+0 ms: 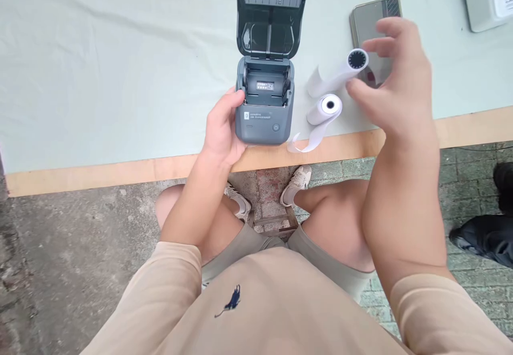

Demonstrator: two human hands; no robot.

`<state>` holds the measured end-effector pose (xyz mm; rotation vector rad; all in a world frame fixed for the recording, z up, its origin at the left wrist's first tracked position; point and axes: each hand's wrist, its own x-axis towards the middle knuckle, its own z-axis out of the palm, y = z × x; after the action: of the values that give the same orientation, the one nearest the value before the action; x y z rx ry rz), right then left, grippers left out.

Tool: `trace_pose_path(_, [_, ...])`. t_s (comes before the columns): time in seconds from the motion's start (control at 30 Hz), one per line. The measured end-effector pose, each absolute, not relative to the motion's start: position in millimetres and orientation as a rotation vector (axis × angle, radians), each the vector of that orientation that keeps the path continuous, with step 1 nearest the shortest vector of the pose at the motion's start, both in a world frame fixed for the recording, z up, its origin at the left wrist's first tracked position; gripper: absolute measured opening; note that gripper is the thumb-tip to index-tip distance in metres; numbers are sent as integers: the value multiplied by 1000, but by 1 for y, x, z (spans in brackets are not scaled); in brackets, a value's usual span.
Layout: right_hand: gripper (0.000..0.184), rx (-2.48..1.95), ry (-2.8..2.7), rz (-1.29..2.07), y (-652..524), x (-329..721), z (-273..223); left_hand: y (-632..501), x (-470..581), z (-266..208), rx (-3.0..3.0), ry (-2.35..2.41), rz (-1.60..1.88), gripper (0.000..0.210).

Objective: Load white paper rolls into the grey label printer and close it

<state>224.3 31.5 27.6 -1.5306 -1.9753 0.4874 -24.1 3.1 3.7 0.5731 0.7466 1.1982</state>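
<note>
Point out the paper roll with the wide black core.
The upper paper roll, nearest the right hand; the lower paper roll, closer to the table's wooden edge, has a small dark centre ringed in white.

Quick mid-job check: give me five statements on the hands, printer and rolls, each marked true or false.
1. The left hand holds the printer. True.
2. The printer is shut. False: its lid stands open.
3. The farther roll and the nearer roll are outside the printer. True.
4. Both hands are on the printer. False: the right hand is open by the farther roll.
5. The phone lies on the table. True.
</note>
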Motion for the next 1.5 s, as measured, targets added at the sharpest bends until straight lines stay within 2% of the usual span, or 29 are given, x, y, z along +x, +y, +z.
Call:
trace_pose_path(0.1, [44, -1577, -1896, 404, 11, 225, 38, 3, -24, 4, 574, 732, 1190, 23])
trace_pose_path(0.23, [41, -1519, -2151, 701, 0, 216, 32, 3, -23, 5, 600, 755, 1188, 23])
trace_pose_path(0.37, [24, -1397, -2124, 734, 6, 206, 25, 3, -23, 5, 591, 765, 1189, 21])
trace_pose_path(0.47, [26, -1203, -2118, 861, 3, 201, 39, 3, -25, 4, 578, 740, 1182, 22])
trace_pose_path(0.6, [27, -833, -2220, 1218, -9, 186, 65, 3, -26, 4, 607, 704, 1175, 24])
trace_pose_path(0.67, [28, -756, -2232, 1261, -10, 175, 73, 2, -25, 5, 611, 705, 1186, 23])
trace_pose_path(0.8, [39, -1009, -2231, 951, -1, 151, 77, 0, -23, 7, 596, 711, 1215, 16])
trace_pose_path(0.97, [26, -1523, -2299, 544, 13, 128, 75, -4, -22, 6, 593, 724, 1200, 15])
trace_pose_path(1.07, [27, -1676, -2357, 407, 17, 123, 71, -4, -22, 5, 595, 737, 1204, 18])
trace_pose_path(1.17, [28, -1636, -2339, 358, 17, 125, 67, -3, -22, 4, 584, 748, 1203, 18])
trace_pose_path(1.43, [15, -1310, -2425, 409, 7, 137, 58, -2, -25, 0, 558, 716, 1213, 12])
trace_pose_path(1.5, [13, -1272, -2256, 362, 9, 137, 58, -2, -26, 1, 597, 764, 1203, 20])
